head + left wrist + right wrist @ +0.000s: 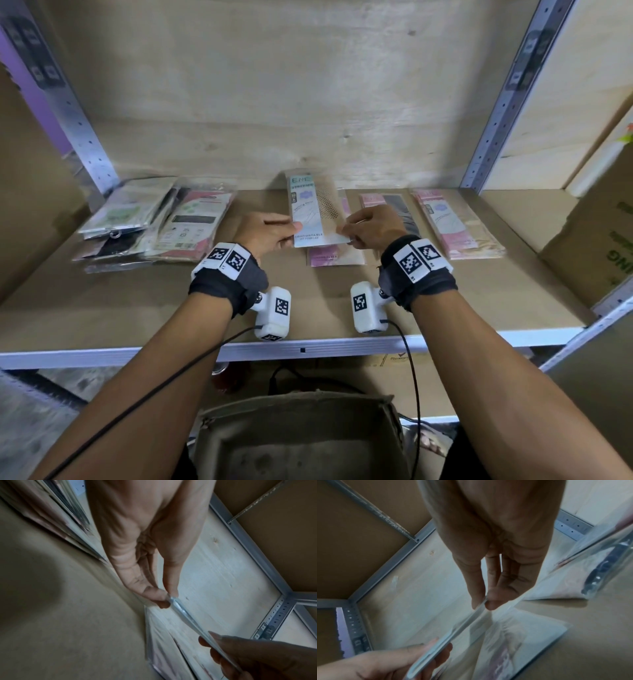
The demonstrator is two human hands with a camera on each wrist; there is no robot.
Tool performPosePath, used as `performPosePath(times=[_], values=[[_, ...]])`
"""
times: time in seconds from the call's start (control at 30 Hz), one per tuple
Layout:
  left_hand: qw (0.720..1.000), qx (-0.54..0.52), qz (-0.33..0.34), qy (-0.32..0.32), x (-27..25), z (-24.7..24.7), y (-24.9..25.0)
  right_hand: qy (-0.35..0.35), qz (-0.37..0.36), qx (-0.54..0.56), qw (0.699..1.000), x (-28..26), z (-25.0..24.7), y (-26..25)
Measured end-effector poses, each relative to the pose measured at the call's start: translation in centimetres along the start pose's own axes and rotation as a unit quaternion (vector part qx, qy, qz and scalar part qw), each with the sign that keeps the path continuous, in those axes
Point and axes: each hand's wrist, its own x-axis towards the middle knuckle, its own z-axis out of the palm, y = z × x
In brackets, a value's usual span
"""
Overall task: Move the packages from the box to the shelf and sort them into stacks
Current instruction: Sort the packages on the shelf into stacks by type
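Here both hands hold one flat light-blue package point(315, 212) above the shelf point(301, 349). The left hand point(270, 233) pinches its near left edge between thumb and forefinger; in the left wrist view the fingertips point(159, 596) meet on the thin edge of the pack. The right hand point(371, 228) pinches the near right edge the same way, thumb on top and fingers beneath, as the right wrist view shows point(491, 601). The package is tilted, its far end raised toward the back wall of the shelf and its near end low between the hands.

Directly beneath the hands lies a pink package point(334, 255), flat on the shelf board, partly hidden by the held one. Just right of the right hand lies a pink package with a dark strip point(394, 209), and further right a small stack of pink packages point(455, 222) lies at a slant. Well to the left of the left hand sits a loose pile of mixed packages point(154, 222), some green, some pink and black; how many it holds is hard to judge from here.

Below the forearms, in front of the shelf, stands the open cardboard box point(298, 438). A brown carton with green print point(599, 246) stands far right of the right hand.
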Motion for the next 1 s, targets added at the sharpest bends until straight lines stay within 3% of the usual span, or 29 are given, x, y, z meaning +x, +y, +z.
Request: performPosePath(times=[0.2,0.37,0.7,1.0], values=[[0.993,0.057,-0.040,-0.097,1.1,1.4,-0.5,0.008,0.025,-0.148,0.989,-0.3,-1.0,0.2],[0.988,0.105,-0.059,-0.096,1.7,1.7,-0.8,-0.012,0.050,-0.215,0.975,-0.5,-1.1,-0.3],[0.988,0.091,-0.077,-0.097,1.8,1.8,-1.0,-0.034,0.051,-0.270,0.961,-0.6,-0.9,-0.4],[0.989,0.105,-0.071,-0.076,1.8,1.7,-1.0,-0.029,0.036,-0.266,0.963,-0.7,-0.8,-0.1]])
